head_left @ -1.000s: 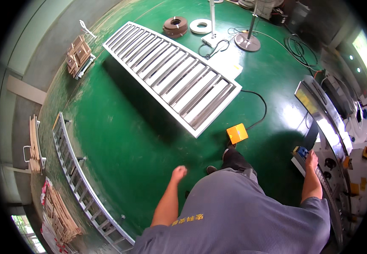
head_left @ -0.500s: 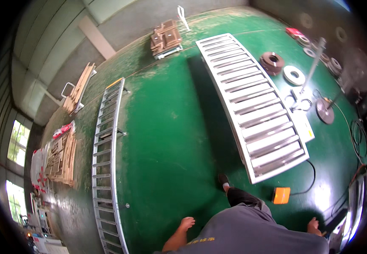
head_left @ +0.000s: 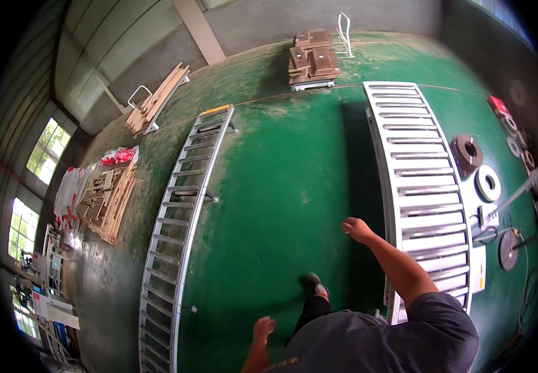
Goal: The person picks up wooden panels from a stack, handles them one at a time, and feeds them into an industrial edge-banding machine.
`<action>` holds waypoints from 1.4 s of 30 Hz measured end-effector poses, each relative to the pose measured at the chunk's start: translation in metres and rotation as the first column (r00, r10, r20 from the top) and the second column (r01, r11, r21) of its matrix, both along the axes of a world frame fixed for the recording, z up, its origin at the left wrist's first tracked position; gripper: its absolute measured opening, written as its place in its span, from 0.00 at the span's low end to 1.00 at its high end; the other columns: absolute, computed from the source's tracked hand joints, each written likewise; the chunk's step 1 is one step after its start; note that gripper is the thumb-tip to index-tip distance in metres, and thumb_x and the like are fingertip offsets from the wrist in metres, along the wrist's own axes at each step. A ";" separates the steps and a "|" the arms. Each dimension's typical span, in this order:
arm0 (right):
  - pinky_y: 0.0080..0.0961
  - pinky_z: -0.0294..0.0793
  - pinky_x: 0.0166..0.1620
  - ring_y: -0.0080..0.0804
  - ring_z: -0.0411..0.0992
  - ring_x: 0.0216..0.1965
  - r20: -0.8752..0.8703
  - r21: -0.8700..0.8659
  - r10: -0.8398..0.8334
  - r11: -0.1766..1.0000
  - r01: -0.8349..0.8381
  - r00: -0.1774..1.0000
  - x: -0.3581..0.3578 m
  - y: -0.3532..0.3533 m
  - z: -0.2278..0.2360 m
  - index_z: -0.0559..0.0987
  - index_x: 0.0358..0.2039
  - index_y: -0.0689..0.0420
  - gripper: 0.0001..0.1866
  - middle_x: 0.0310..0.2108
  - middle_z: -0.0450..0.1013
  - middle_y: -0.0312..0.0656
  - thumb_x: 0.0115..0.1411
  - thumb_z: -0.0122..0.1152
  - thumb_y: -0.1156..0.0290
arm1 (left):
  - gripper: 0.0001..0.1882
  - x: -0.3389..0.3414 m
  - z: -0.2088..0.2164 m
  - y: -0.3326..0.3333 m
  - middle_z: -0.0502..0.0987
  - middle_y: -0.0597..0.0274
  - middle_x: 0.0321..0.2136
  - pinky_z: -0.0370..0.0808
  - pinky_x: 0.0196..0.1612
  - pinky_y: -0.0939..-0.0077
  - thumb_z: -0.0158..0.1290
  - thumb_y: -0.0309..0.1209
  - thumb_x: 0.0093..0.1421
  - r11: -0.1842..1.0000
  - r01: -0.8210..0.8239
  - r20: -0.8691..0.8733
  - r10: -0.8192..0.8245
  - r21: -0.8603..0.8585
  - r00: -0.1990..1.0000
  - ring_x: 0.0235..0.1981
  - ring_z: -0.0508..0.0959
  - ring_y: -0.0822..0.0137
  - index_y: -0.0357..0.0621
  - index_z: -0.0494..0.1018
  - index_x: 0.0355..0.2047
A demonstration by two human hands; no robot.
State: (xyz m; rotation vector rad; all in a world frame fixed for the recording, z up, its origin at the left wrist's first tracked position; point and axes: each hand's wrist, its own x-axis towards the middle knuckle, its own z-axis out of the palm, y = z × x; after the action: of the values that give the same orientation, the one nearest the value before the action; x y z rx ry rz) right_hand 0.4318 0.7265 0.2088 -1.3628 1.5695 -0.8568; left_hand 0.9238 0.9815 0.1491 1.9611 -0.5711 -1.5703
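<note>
My left hand (head_left: pixel 263 328) hangs low in front of my body, over the green floor. Its fingers are loosely curled, with nothing seen in them. Stretched forward, my right hand (head_left: pixel 358 230) is loosely closed, and no object shows in it. It is in the air just left of a long roller conveyor (head_left: pixel 427 186) with a pale metal frame and silver rollers; forearm and hand look apart from its side rail. Left of me runs a second, narrower roller conveyor (head_left: pixel 185 205) with a yellow-orange far end.
Brown boards (head_left: pixel 314 61) sit stacked on a cart ahead. Long timber (head_left: pixel 157 99) lies on another cart, and a wood pile (head_left: pixel 109 202) is at left. Rolls of banding (head_left: pixel 468 152), a white ring (head_left: pixel 487 183) and a round-based stand (head_left: pixel 509 248) are beyond the right conveyor.
My right hand has swung forward from low at the right to beside the conveyor. The view has shifted, the conveyor is closer on my right, and the orange box has left the view.
</note>
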 end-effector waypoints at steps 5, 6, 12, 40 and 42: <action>0.33 0.71 0.35 0.32 0.72 0.27 0.004 0.093 0.098 0.991 -0.098 0.995 0.032 -0.087 -0.013 0.76 0.28 0.63 0.15 0.23 0.71 0.41 0.62 0.49 0.64 | 0.17 0.050 -0.034 -0.002 0.78 0.56 0.38 0.75 0.36 0.65 0.52 0.37 0.63 0.927 -0.136 -0.058 0.166 0.349 0.984 0.36 0.79 0.62 0.41 0.69 0.48; 0.35 0.70 0.33 0.35 0.72 0.26 -0.142 0.074 0.116 0.992 -0.107 0.983 0.010 -0.085 -0.060 0.76 0.25 0.60 0.12 0.23 0.72 0.42 0.60 0.49 0.66 | 0.16 0.045 -0.031 -0.034 0.78 0.56 0.37 0.74 0.35 0.65 0.52 0.36 0.62 0.920 -0.100 -0.079 0.140 0.379 0.987 0.35 0.79 0.62 0.41 0.70 0.47; 0.34 0.75 0.32 0.37 0.76 0.31 -0.464 0.737 0.857 0.513 -0.441 0.222 -0.058 0.048 -0.152 0.81 0.28 0.53 0.09 0.27 0.76 0.41 0.56 0.55 0.63 | 0.10 0.058 -0.030 -0.197 0.78 0.59 0.31 0.72 0.29 0.67 0.54 0.35 0.60 0.934 -0.012 -0.121 0.059 0.357 0.991 0.29 0.77 0.63 0.44 0.73 0.39; 0.32 0.75 0.35 0.32 0.76 0.28 -0.154 0.368 -0.213 0.894 0.256 0.965 -0.029 -0.946 -0.046 0.79 0.31 0.62 0.14 0.24 0.76 0.43 0.57 0.55 0.62 | 0.14 0.109 -0.048 -1.015 0.79 0.62 0.35 0.74 0.34 0.68 0.55 0.35 0.60 0.362 0.931 0.440 -0.845 0.053 0.304 0.30 0.78 0.60 0.42 0.72 0.45; 0.32 0.72 0.25 0.29 0.71 0.19 -0.532 0.529 0.358 0.848 -0.028 0.767 -0.058 -0.920 -0.106 0.76 0.18 0.58 0.17 0.16 0.71 0.39 0.57 0.57 0.59 | 0.13 0.127 -0.047 -1.088 0.79 0.63 0.33 0.75 0.32 0.68 0.55 0.35 0.60 0.086 0.995 0.631 -0.770 -0.044 0.094 0.28 0.78 0.59 0.43 0.73 0.42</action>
State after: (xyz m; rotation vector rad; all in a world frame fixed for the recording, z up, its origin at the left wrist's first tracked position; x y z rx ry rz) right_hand 0.3742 -0.1934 0.1031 -1.4511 1.9022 0.1859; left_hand 1.0509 -0.1068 0.1017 1.4433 -2.6465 -1.1785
